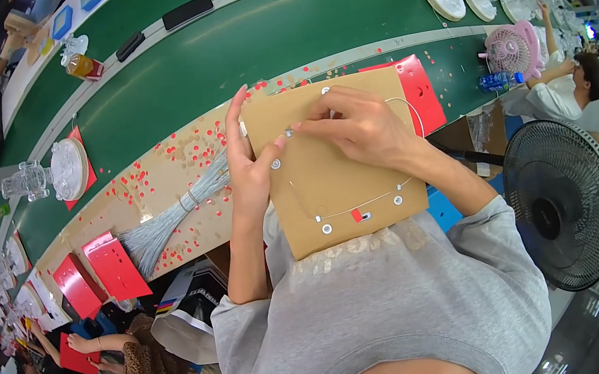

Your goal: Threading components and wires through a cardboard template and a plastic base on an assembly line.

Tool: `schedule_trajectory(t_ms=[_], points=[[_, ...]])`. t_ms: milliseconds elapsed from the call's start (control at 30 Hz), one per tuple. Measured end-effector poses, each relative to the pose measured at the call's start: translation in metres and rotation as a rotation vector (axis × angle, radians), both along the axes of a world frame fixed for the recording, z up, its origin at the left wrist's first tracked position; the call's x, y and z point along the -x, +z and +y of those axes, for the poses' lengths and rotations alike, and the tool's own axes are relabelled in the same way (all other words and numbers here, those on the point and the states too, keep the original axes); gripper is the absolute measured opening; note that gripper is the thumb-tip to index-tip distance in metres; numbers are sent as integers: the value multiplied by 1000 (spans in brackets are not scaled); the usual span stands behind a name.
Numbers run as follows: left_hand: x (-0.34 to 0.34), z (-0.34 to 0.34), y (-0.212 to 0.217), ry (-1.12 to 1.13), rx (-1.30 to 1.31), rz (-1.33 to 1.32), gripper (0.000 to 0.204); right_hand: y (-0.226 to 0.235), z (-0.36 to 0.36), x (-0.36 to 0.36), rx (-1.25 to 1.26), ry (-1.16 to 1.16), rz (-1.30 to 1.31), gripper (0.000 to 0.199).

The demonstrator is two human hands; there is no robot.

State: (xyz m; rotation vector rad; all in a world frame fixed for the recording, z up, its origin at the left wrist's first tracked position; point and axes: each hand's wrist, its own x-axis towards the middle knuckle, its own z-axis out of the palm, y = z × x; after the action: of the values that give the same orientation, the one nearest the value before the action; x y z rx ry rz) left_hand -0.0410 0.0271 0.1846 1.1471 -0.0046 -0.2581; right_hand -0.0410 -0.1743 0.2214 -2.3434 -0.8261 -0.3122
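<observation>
A tan cardboard panel [329, 183] with small white rings and a thin grey wire looped across it rests against my grey shirt. My left hand [246, 160] holds its left edge, thumb pressed onto the face beside a white ring. My right hand [355, 122] lies on the upper part of the panel, with the fingertips pinching the wire near the top ring. A small red piece [356, 215] sits on the wire near the lower edge.
A tied bundle of grey wires [167, 225] lies left of the panel among scattered red dots. Red cards [115, 266] lie at the bench edge, another red sheet [420, 90] behind the panel. A black fan [566, 203] stands right. Other people sit left and right.
</observation>
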Motion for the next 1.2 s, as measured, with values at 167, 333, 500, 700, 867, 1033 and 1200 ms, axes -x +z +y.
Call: schedule_trajectory(t_ms=[167, 333, 500, 700, 867, 1033, 1200], points=[[-3, 0, 3, -12, 65, 86, 80, 12, 3, 6, 239, 21, -67, 43], [0, -3, -1, 8, 68, 89, 77, 23, 2, 7, 432, 66, -110, 42], [0, -4, -9, 25, 99, 98, 64, 25, -2, 0, 461, 140, -110, 45], [1, -3, -10, 18, 47, 127, 49, 28, -9, -9, 470, 214, -60, 47], [1, -6, -9, 17, 24, 108, 50, 33, -10, -12, 505, 243, -63, 46], [-1, -6, -5, 10, 9, 120, 52, 29, -12, -16, 485, 275, -64, 46], [-1, -8, -8, 24, 41, 103, 52, 21, -19, -20, 296, 234, 34, 38]])
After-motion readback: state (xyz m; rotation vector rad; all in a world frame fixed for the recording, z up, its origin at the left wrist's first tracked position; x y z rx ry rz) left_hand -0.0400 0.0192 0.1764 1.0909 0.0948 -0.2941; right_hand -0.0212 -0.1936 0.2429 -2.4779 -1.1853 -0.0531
